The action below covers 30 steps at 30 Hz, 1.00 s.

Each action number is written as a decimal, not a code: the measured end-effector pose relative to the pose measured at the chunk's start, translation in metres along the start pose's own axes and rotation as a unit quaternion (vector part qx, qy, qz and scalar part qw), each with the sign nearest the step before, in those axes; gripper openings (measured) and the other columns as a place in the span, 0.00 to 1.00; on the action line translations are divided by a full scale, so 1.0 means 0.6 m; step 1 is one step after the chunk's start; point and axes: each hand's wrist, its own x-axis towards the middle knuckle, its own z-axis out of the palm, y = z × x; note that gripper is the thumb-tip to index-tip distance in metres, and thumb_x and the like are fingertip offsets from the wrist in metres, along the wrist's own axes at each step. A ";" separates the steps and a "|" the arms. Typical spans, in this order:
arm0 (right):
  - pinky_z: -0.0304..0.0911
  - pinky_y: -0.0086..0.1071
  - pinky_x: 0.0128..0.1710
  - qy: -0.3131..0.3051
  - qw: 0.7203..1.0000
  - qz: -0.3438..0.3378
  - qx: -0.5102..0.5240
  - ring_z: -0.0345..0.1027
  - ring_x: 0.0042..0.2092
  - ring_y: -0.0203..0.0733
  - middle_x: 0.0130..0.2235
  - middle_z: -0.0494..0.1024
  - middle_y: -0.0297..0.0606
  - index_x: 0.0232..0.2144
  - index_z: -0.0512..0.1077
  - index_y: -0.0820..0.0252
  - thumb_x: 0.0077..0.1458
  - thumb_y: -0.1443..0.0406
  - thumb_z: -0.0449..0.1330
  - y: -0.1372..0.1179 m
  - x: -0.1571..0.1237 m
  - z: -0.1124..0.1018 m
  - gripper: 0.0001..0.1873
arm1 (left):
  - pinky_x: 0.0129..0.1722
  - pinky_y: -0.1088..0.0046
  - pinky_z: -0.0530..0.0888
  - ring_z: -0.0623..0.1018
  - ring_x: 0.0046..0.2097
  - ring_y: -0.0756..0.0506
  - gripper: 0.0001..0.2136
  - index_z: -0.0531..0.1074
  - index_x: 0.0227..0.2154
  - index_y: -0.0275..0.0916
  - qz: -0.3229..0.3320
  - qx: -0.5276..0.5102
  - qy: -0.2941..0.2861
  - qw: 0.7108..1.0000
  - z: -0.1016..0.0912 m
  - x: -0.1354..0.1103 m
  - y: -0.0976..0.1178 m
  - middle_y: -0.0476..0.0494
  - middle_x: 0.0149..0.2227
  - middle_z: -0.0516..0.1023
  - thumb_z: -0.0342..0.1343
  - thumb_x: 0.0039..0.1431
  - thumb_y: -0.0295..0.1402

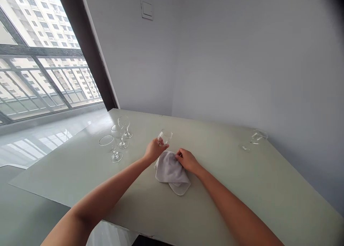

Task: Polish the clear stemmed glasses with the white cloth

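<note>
My left hand (156,149) is closed around the bowl of a clear stemmed glass (166,135), which is held above the table with its rim upward. Its stem and foot are hidden behind my hand and a pale grey cloth (172,170). Just to the right, my right hand (186,160) pinches the upper edge of that cloth, fingers curled. The cloth hangs in loose folds toward me, close below the glass; whether it touches the glass I cannot tell.
Three clear stemmed glasses (116,149) stand upright in a row on the left of the pale glossy table (215,203). Another glass (255,137) lies on its side near the far right edge. Walls meet behind the table; a window (48,74) is at the left.
</note>
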 end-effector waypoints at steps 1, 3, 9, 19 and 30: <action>0.55 0.28 0.29 0.006 1.000 0.001 0.024 0.62 0.30 0.36 0.28 0.70 0.34 0.26 0.63 0.59 0.51 0.64 0.51 0.000 0.000 -0.004 0.05 | 0.25 0.77 0.59 0.66 0.25 0.52 0.11 0.63 0.21 0.39 0.003 0.017 0.003 1.000 0.000 -0.006 -0.003 0.52 0.24 0.67 0.58 0.42 0.39; 0.56 0.28 0.27 0.021 0.996 0.001 0.084 0.61 0.29 0.36 0.26 0.68 0.32 0.27 0.62 0.58 0.52 0.62 0.50 0.000 -0.001 -0.011 0.07 | 0.26 0.77 0.60 0.67 0.27 0.51 0.11 0.64 0.22 0.39 0.006 0.029 0.011 1.000 0.002 -0.011 -0.009 0.50 0.28 0.68 0.59 0.41 0.38; 0.53 0.27 0.26 0.030 0.975 -0.034 0.216 0.57 0.26 0.34 0.25 0.64 0.29 0.27 0.60 0.58 0.52 0.59 0.51 -0.002 -0.001 -0.032 0.09 | 0.23 0.77 0.62 0.70 0.27 0.49 0.10 0.67 0.25 0.39 -0.049 -0.071 -0.041 0.995 0.021 0.005 -0.012 0.47 0.26 0.71 0.58 0.42 0.39; 0.53 0.26 0.27 0.016 0.959 -0.069 0.275 0.57 0.28 0.33 0.26 0.65 0.29 0.29 0.62 0.58 0.52 0.57 0.52 -0.023 -0.015 -0.106 0.10 | 0.21 0.80 0.61 0.62 0.20 0.56 0.15 0.57 0.23 0.39 0.002 -0.260 -0.075 0.963 0.022 0.024 0.051 0.56 0.21 0.60 0.58 0.41 0.39; 0.57 0.27 0.27 -0.072 0.982 0.004 0.173 0.65 0.33 0.36 0.35 0.72 0.35 0.42 0.66 0.54 0.48 0.67 0.52 -0.011 -0.042 -0.198 0.16 | 0.29 0.78 0.64 0.74 0.36 0.47 0.16 0.55 0.20 0.38 0.131 -0.334 0.008 0.933 -0.036 0.034 0.094 0.52 0.25 0.60 0.59 0.44 0.37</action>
